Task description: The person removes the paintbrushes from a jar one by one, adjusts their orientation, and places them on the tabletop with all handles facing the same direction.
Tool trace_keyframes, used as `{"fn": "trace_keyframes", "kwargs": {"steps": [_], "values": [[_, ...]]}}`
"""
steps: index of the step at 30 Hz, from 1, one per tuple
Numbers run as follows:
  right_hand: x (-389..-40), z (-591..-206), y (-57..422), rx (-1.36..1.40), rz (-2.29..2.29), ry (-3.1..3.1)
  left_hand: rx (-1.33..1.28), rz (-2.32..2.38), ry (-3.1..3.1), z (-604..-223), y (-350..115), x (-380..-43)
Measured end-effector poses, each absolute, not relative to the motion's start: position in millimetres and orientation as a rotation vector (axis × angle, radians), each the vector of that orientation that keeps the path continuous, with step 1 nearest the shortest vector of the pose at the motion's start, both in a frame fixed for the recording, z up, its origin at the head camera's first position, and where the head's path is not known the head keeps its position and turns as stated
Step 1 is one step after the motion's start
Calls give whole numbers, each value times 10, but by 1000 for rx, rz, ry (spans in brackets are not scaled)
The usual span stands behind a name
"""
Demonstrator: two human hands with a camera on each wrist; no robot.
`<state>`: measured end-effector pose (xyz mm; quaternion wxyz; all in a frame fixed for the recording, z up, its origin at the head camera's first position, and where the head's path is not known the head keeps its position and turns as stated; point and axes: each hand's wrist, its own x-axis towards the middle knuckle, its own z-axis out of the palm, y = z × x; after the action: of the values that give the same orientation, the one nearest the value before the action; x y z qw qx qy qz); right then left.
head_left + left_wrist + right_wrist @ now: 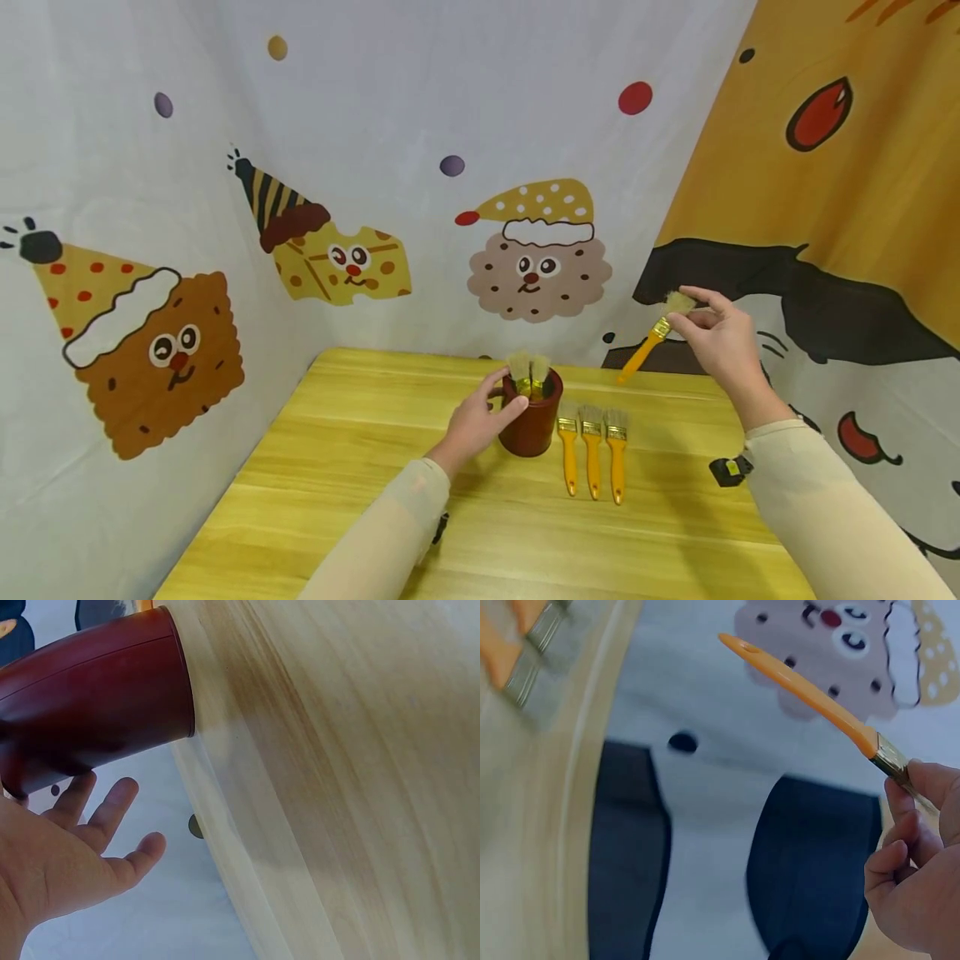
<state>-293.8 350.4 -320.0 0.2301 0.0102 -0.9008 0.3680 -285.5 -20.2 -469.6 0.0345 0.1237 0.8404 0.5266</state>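
Note:
A dark red mug (527,433) stands on the table, bristle-up paintbrushes (528,375) poking out of its mouth. At its rim my left hand (480,421) holds it between thumb and forefinger; in the left wrist view, the other fingers (112,806) spread loosely beside the mug (97,697). Raised above the table at the right, my right hand (716,333) pinches a paintbrush (645,350) near its bristles. That brush's orange handle (802,686) slants down and left in the head view, and its brass-coloured ferrule (890,757) shows by my fingertips.
Three more paintbrushes (592,454) lie side by side just right of the mug, bristles toward the back. The wood-grain table (315,492) ends at a pale cloth backdrop (375,125) with cartoon figures, which also rises at both sides.

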Motion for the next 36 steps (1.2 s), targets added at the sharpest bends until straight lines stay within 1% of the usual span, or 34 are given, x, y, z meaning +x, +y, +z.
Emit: {"fn": "trace_keyframes", "kwargs": {"steps": [6,12,18,23,28,36], "values": [[-2958,-3344,3857,-93,1005,-2592,373,1621,2579,-4701,-203,-2865],[-3007,-3488,4134,-109,1027,-2722,378,1598,2594,-4711,-210,-2861],[-3083,-3630,4305,-66,1093,-2925,365,1588,2607,-4715,-210,-2874],[-3131,-3866,4436,12,1170,-3050,361,1573,2616,-4741,-192,-2885],[-3171,-4161,4475,43,1183,-3154,355,1575,2620,-4734,-197,-2887],[-3151,-4464,4282,47,1276,-3227,371,1523,2661,-4716,-196,-2902]]}}
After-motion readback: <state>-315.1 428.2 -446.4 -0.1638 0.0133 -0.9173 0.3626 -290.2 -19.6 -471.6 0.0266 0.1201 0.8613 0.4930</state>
